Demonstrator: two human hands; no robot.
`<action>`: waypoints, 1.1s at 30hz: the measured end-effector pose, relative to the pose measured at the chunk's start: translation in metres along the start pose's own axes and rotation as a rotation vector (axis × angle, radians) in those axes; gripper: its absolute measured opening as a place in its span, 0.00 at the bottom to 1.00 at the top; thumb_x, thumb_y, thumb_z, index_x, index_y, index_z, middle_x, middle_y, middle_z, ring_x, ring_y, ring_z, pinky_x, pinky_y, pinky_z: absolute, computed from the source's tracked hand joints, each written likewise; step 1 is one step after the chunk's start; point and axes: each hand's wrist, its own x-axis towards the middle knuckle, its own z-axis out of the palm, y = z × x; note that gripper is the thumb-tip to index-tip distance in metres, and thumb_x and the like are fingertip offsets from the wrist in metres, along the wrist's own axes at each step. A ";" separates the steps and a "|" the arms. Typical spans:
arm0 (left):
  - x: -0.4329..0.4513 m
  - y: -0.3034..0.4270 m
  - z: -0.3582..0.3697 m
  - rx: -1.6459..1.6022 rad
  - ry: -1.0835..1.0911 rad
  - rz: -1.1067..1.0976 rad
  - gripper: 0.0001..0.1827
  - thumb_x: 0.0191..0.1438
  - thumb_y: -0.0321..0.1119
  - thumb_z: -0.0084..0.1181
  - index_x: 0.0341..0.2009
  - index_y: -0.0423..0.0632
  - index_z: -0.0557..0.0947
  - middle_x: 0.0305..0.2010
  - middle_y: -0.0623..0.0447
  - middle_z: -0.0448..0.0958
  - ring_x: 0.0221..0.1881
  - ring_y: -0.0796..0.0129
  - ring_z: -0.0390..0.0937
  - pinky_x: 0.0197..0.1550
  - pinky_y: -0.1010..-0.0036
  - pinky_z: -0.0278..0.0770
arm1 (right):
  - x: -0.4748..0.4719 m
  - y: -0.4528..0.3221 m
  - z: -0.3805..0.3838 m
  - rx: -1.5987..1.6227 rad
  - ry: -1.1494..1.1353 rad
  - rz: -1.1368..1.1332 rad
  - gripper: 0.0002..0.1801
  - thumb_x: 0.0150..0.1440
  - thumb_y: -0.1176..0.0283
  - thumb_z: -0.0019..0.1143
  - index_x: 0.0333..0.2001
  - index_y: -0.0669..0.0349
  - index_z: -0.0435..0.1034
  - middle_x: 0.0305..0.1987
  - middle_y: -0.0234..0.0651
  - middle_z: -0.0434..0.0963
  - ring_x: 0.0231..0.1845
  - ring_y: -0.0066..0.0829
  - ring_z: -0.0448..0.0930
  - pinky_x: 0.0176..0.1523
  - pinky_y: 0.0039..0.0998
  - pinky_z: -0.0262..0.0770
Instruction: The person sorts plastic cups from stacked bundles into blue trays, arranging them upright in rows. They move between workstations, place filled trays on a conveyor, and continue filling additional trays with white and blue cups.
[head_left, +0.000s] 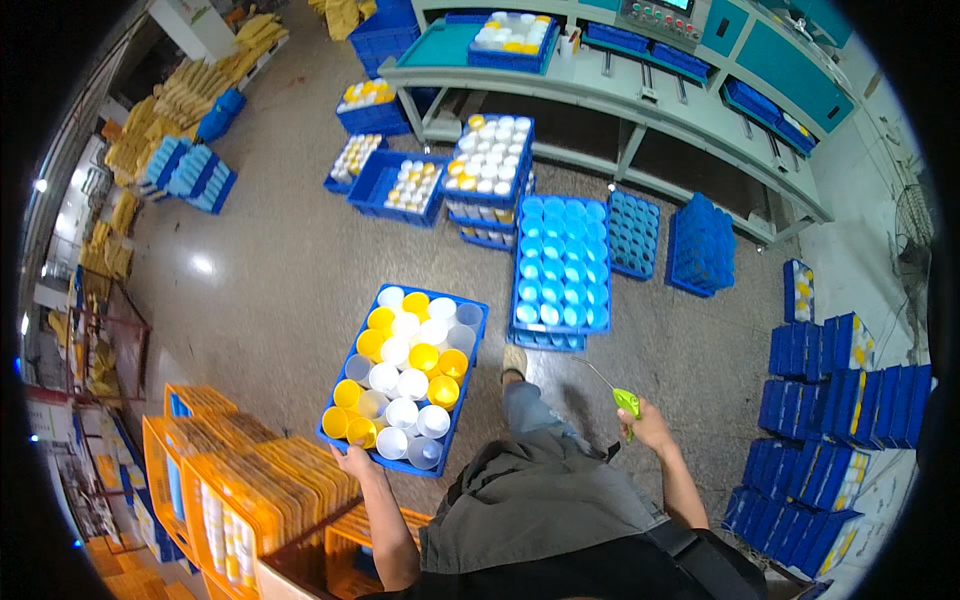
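Note:
My left hand (355, 460) grips the near edge of a blue plastic crate (330, 436). Its thumb lies over the rim beside a yellow cup. Packed upright in rows inside are white cups (412, 384), yellow cups (424, 356) and a few translucent ones (425, 452). The crate is held out to my left, above the floor. In my right hand (646, 425) is a green-handled tool (625, 403) with a thin, bent metal rod pointing forward; its exact kind is unclear. That hand is apart from the crate.
Ahead stands a stack of crates with light-blue cups (562, 259), beside a stack with white and yellow cups (491, 154). A long machine bench (600, 94) crosses behind. Orange crates (255, 487) are close on my left. Blue crates (814, 442) line the right wall.

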 end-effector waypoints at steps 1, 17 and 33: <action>0.012 0.011 0.032 0.001 0.054 -0.046 0.41 0.45 0.11 0.50 0.67 0.41 0.65 0.61 0.45 0.72 0.56 0.52 0.75 0.59 0.58 0.75 | 0.024 -0.017 0.001 0.069 0.009 0.032 0.16 0.63 0.62 0.59 0.43 0.65 0.70 0.23 0.33 0.76 0.23 0.24 0.79 0.30 0.31 0.74; 0.206 0.175 0.639 -0.220 -0.100 -0.182 0.38 0.55 0.14 0.49 0.70 0.41 0.55 0.67 0.36 0.64 0.59 0.41 0.73 0.59 0.45 0.76 | 0.194 -0.201 -0.035 -0.273 0.457 0.254 0.25 0.59 0.54 0.59 0.48 0.67 0.70 0.36 0.52 0.81 0.40 0.53 0.82 0.43 0.46 0.76; 0.397 0.122 1.126 0.256 -0.852 -0.090 0.39 0.52 0.48 0.69 0.62 0.47 0.66 0.59 0.44 0.74 0.55 0.59 0.74 0.53 0.58 0.76 | 0.307 -0.461 0.039 0.183 0.568 0.438 0.27 0.64 0.56 0.57 0.50 0.72 0.67 0.29 0.41 0.78 0.29 0.31 0.80 0.33 0.37 0.75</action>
